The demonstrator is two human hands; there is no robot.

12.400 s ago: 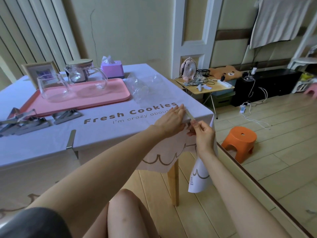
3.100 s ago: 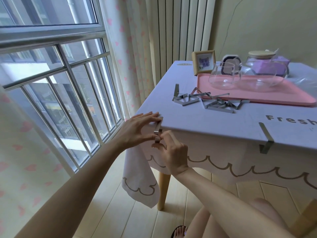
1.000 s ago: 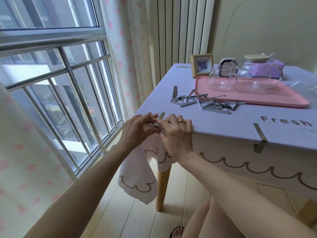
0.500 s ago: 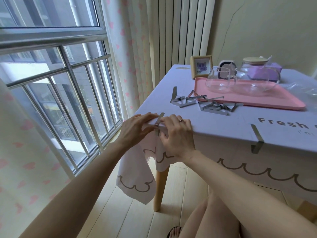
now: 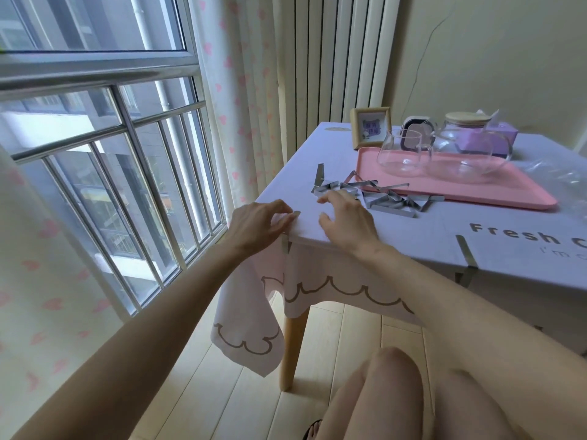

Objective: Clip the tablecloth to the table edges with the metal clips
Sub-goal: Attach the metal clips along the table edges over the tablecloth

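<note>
Beside the window [image 5: 95,154], at the tabletop's near left corner, your left hand [image 5: 257,227] rests loose fingers on the clip [image 5: 287,244] over the tablecloth [image 5: 428,230], while your right hand [image 5: 347,223], spread and empty, nears the spare clips [image 5: 390,201]; a half-seated clip could let the cloth slip.

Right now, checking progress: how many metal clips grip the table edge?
2: corner clip by the left hand, near-edge clip further right; others may be hidden.

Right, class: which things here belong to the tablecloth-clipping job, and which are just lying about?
Job: tablecloth; corner clip; fitted front-edge clip; pile of spare metal clips.
Lying about: pink tray; glass cup; glass teapot; photo frame; purple tissue box; plastic wrap.
</note>
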